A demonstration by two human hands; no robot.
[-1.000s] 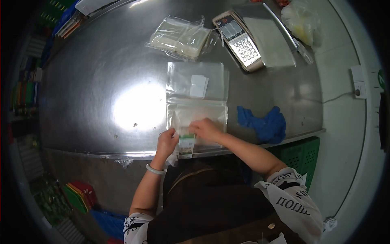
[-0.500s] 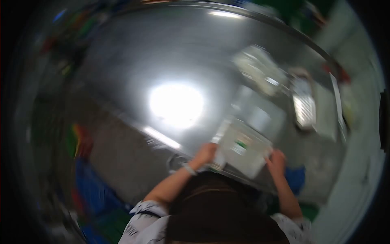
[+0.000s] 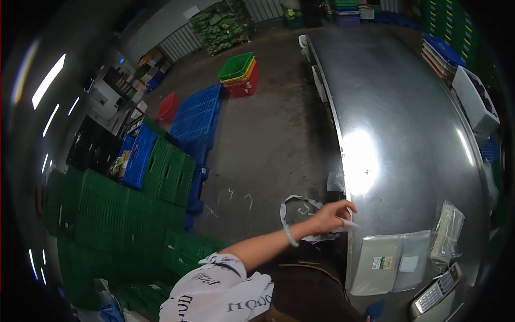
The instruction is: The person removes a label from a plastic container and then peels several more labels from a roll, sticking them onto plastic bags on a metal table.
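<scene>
My left hand [image 3: 332, 216] is over the near left edge of the metal table [image 3: 407, 129], its fingers curled around a small whitish strip [image 3: 348, 224]. Below it, beside the table, hangs an open bag with a pale rim [image 3: 284, 214]. To the hand's right, a stack of clear plastic bags [image 3: 370, 276] with a green-and-white label lies flat on the table. Next to it is another clear sheet or bag [image 3: 420, 247] bearing a white label. My right hand is out of view.
A wrapped pale bundle [image 3: 448, 231] and a silver keypad device [image 3: 435, 292] lie at the table's right. Green crates [image 3: 102, 209] and a blue pallet [image 3: 198, 115] stand to the left. A white foam box [image 3: 475, 99] sits by the far right edge.
The view has swung left. My left hand has left the plastic bags and is now at the table edge with a whitish strip. My right hand, earlier on the bags, has gone out of view.
</scene>
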